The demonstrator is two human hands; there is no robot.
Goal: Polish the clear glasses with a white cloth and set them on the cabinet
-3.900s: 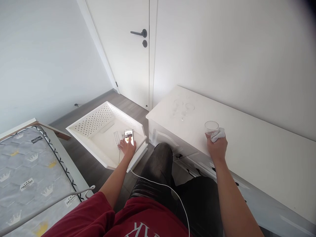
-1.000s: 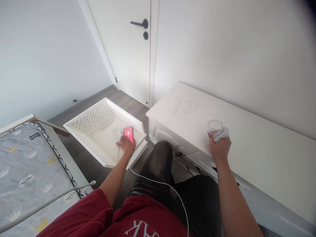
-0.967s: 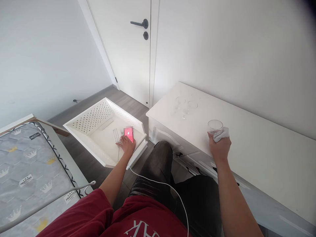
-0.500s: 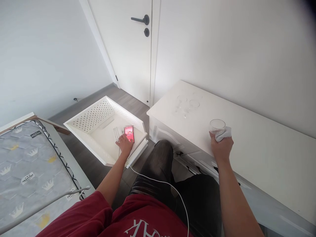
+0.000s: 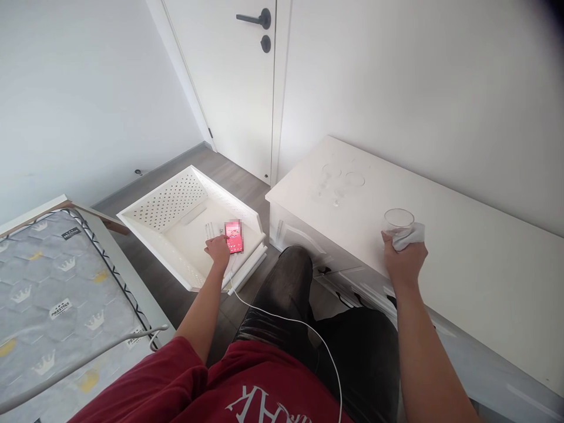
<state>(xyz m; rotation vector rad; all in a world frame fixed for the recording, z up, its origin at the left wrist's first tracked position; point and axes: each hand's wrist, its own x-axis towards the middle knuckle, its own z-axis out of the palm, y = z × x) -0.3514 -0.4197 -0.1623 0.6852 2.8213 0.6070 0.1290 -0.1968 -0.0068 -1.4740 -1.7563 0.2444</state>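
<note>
Two hands, well apart: left hand (image 5: 218,249) lies open, touching the phone (image 5: 234,237) in the tray (image 5: 167,202) at 10 o'clock; screen was white before, now red. Right hand (image 5: 403,261) stays closed on a cloth (image 5: 413,234) next to the glass (image 5: 399,217) at 2 o'clock, on the dresser (image 5: 484,258).

Red phone (image 5: 234,237), white cloth (image 5: 413,234), white perforated tray (image 5: 170,202)

red-lit phone (image 5: 234,237) flat; glass (image 5: 399,220) upright
</note>
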